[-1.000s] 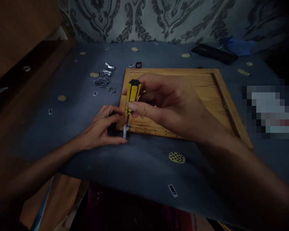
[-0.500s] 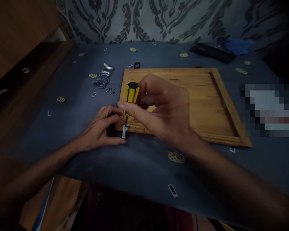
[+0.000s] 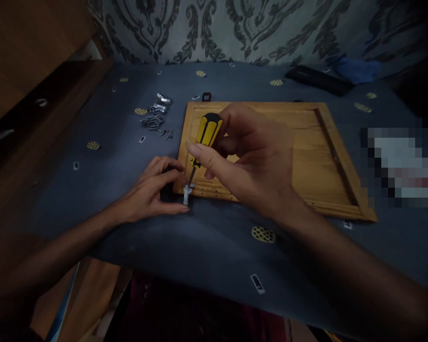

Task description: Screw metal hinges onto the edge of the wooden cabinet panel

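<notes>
My right hand is closed around the yellow and black handle of a screwdriver, its shaft slanting down to the left. The screwdriver's tip meets a small silver metal latch at the near left corner of a framed wooden panel. My left hand curls beside that corner, with the thumb at the latch's lower end and the index finger near its upper part, holding it in place. Whether a screw sits under the tip is too small to make out.
Behind my left hand lie more silver latches, curved wire pieces and loose screws. A dark loop sits at the panel's far edge. Further back are a long black case and a blue cloth. A blurred-out object lies right.
The screwdriver has gone from nearly upright to leaning right at its handle, and my right hand has shifted right with it. My left hand stays at the latch. The view moved slightly.
</notes>
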The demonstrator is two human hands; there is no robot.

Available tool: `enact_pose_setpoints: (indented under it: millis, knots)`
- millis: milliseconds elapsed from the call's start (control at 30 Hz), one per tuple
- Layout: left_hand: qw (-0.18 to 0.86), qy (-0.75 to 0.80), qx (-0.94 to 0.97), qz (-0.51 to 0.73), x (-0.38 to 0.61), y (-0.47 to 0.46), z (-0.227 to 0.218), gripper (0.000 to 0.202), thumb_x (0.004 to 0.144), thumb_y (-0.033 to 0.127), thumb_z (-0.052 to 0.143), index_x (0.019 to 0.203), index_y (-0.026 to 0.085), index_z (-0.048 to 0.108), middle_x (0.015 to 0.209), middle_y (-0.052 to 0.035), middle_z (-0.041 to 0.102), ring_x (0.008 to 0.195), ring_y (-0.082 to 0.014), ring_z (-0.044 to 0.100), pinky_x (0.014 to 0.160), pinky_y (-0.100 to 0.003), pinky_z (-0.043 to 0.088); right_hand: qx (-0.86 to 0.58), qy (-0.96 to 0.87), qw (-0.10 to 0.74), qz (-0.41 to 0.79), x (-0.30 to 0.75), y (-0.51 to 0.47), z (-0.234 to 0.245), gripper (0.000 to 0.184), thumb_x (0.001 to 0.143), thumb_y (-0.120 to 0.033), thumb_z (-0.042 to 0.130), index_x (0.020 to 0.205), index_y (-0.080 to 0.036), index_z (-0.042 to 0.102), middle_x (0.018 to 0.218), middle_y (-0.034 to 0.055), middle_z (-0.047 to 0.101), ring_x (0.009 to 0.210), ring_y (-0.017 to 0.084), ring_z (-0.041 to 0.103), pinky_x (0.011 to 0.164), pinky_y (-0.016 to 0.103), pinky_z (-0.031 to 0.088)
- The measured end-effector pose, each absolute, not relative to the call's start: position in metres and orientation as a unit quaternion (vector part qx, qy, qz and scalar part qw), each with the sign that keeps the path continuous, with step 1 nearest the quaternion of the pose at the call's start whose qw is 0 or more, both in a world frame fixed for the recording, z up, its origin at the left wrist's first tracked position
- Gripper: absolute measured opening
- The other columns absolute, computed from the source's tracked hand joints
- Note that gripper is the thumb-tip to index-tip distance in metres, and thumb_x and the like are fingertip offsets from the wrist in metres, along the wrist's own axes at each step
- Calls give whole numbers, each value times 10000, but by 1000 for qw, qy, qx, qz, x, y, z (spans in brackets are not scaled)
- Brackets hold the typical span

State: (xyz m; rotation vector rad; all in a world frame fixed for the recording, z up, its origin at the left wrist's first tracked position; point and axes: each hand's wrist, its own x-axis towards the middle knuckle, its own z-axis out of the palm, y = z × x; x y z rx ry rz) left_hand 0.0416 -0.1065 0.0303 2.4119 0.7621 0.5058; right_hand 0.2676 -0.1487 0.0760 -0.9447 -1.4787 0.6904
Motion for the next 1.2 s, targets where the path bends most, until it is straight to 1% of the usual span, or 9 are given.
enact_pose_setpoints:
  millis: [200, 300, 433, 533, 633, 733, 867, 1033, 1200]
  knots:
    - [276, 288, 901, 173, 42, -107, 34, 458, 885, 601, 859, 1158, 255, 736, 1329, -76, 649, 1240, -314, 566, 1105, -466, 512, -409, -651, 580, 270, 267, -148, 75, 452, 892, -554, 866, 769, -253, 553, 741, -36, 590, 569, 120, 543, 509, 274, 474]
    - [278, 288, 901, 170, 42, -106, 33, 477, 878, 614, 860, 1168, 254, 740, 1347, -81, 651, 1251, -323, 570, 1112, -481, 511, -389, -660, 583, 269, 268, -147, 74, 435, 893, -487, 876, 757, -257, 533, 704, -47, 559, 560, 121, 535, 494, 275, 452]
    - [274, 279, 903, 181, 41, -105, 30, 499, 874, 618, 866, 1188, 250, 743, 1380, -93, 650, 1288, -341, 574, 1132, -516, 502, -381, -662, 569, 305, 269, -146, 78, 417, 881, -417, 898, 774, -262, 526, 770, -35, 607, 615, 133, 571, 516, 281, 494]
    - [274, 280, 903, 179, 41, -105, 30, 504, 879, 618, 864, 1200, 250, 744, 1381, -96, 652, 1293, -342, 581, 1141, -525, 500, -375, -660, 548, 350, 272, -145, 87, 425, 819, -463, 943, 815, -269, 564, 821, -30, 646, 668, 150, 624, 519, 270, 558]
    - [278, 285, 900, 176, 42, -106, 32, 497, 876, 610, 869, 1210, 264, 743, 1388, -92, 655, 1292, -345, 588, 1143, -535, 504, -363, -668, 511, 400, 277, -144, 96, 390, 834, -511, 925, 830, -264, 623, 855, -35, 685, 671, 141, 670, 544, 262, 617]
    - [279, 285, 899, 181, 42, -106, 32, 503, 866, 625, 873, 1200, 272, 745, 1374, -91, 659, 1289, -349, 592, 1137, -540, 514, -347, -674, 498, 421, 281, -144, 99, 354, 840, -533, 917, 889, -262, 695, 862, -41, 719, 640, 133, 699, 542, 259, 639]
    - [285, 286, 899, 172, 41, -106, 33, 509, 872, 640, 860, 1213, 280, 744, 1378, -84, 654, 1306, -346, 590, 1145, -530, 517, -363, -670, 523, 382, 279, -147, 94, 342, 838, -480, 934, 831, -257, 676, 798, -44, 697, 630, 139, 683, 508, 258, 615]
    - [283, 291, 898, 170, 42, -106, 33, 481, 877, 611, 861, 1197, 271, 747, 1376, -81, 658, 1285, -341, 590, 1128, -535, 524, -391, -658, 578, 284, 270, -155, 85, 370, 851, -380, 945, 754, -252, 611, 737, -42, 669, 584, 127, 611, 485, 259, 507]
    - [279, 284, 900, 180, 43, -106, 31, 472, 869, 595, 872, 1186, 266, 752, 1343, -81, 673, 1243, -330, 604, 1094, -509, 540, -384, -669, 597, 220, 264, -157, 80, 397, 869, -409, 931, 751, -263, 581, 696, -60, 567, 575, 116, 549, 549, 270, 529]
